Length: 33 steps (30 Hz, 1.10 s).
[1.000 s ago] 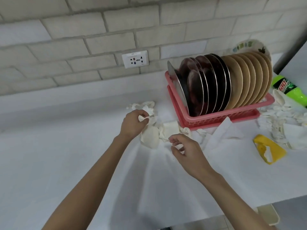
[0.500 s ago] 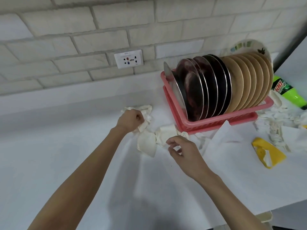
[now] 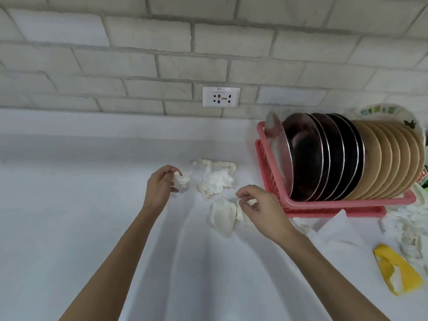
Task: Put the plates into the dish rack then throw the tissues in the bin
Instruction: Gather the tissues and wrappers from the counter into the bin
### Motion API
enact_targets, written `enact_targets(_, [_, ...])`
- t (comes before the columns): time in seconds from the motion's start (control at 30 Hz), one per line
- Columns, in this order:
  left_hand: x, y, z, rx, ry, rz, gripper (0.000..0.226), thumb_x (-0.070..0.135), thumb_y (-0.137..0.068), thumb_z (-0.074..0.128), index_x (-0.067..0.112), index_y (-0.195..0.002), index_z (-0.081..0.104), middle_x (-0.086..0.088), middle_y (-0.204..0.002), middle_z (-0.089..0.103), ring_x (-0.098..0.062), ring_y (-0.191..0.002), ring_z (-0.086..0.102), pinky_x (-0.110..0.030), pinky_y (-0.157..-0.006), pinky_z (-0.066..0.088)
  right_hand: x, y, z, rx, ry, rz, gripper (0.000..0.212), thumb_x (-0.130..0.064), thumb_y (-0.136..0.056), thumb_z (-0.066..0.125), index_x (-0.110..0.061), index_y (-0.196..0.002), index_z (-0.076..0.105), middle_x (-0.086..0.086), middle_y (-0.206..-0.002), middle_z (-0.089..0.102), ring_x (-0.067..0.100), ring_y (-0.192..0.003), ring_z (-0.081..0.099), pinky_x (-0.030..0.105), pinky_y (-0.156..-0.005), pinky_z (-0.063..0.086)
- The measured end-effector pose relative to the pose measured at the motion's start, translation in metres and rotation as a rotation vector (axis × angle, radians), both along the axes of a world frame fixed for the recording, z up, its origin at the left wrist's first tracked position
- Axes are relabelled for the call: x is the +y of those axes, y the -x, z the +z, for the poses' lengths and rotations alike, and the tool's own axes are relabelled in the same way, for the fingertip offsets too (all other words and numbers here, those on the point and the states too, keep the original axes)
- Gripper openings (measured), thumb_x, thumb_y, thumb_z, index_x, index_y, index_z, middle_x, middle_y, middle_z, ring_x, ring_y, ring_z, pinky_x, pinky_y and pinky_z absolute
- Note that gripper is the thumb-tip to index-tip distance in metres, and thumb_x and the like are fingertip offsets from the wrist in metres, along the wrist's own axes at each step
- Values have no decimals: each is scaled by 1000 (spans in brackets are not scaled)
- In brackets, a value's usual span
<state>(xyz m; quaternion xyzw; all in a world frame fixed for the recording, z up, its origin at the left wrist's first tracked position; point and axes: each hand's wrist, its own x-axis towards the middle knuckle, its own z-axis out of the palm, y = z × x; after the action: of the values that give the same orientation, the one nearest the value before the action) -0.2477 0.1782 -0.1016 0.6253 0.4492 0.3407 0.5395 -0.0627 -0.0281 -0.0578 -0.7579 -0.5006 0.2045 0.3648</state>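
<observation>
A pink dish rack (image 3: 347,201) stands at the right on the white counter, packed with upright steel plates (image 3: 308,156) and tan plates (image 3: 389,158). Crumpled white tissues (image 3: 216,179) lie on the counter left of the rack. My left hand (image 3: 161,185) pinches a small wad of tissue (image 3: 181,178) at its fingertips. My right hand (image 3: 261,208) hovers with curled fingers over a larger tissue (image 3: 223,216) and seems to pinch its edge. More tissue scraps (image 3: 407,228) lie in front of the rack at the right.
A yellow wrapper (image 3: 398,272) lies at the right near the counter's front. A green bottle (image 3: 425,179) shows at the right edge behind the rack. A wall socket (image 3: 221,96) sits in the brick wall. No bin is in view.
The view has shifted left, so the rack sits further right. My left hand has pulled a small wad away from the tissue pile. My right hand stays near the larger tissue.
</observation>
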Motion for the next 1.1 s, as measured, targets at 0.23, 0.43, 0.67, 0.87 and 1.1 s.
enact_targets(0.23, [-17, 11, -40, 417, -237, -152, 9, 17, -83, 74, 17, -89, 67, 1, -93, 59, -13, -79, 57, -8, -66, 36, 68, -17, -14, -259, 237, 82, 47, -20, -93, 59, -19, -139, 48, 0, -138, 40, 18, -101, 59, 37, -92, 49])
enact_targets(0.43, [-27, 5, -56, 526, -252, -162, 16, 16, -82, 74, 9, -94, 67, 3, -104, 52, -17, -86, 57, -24, -74, 40, 111, -18, -33, -519, 509, 146, 49, -24, -89, 63, -12, -134, 47, 11, -133, 46, 30, -111, 55, 41, -88, 50])
enact_targets(0.67, [-38, 3, -52, 360, -159, -51, 11, 26, -81, 68, 19, -75, 62, 11, -84, 64, -6, -79, 60, -16, -68, 42, 109, -27, -36, -395, 367, 91, 17, -4, -86, 62, -12, -100, 66, 3, -106, 65, 22, -95, 62, 34, -79, 52])
enact_targets(0.87, [-29, 1, -49, 361, -70, 12, 19, 15, -89, 60, 20, -73, 51, 5, -63, 54, -16, -58, 49, -26, -52, 36, 102, -28, -26, -155, 137, 24, 11, -3, -83, 60, -11, -90, 62, -3, -86, 62, 12, -78, 58, 29, -70, 49])
enact_targets(1.1, [-39, -8, -14, 65, 98, -55, 30, 12, -87, 44, 26, -95, 70, -8, -83, 66, -13, -67, 60, -29, -58, 54, 94, -25, -14, 396, 103, -66, 49, 6, -89, 54, -11, -134, 47, 2, -102, 52, 22, -76, 65, 35, -74, 60])
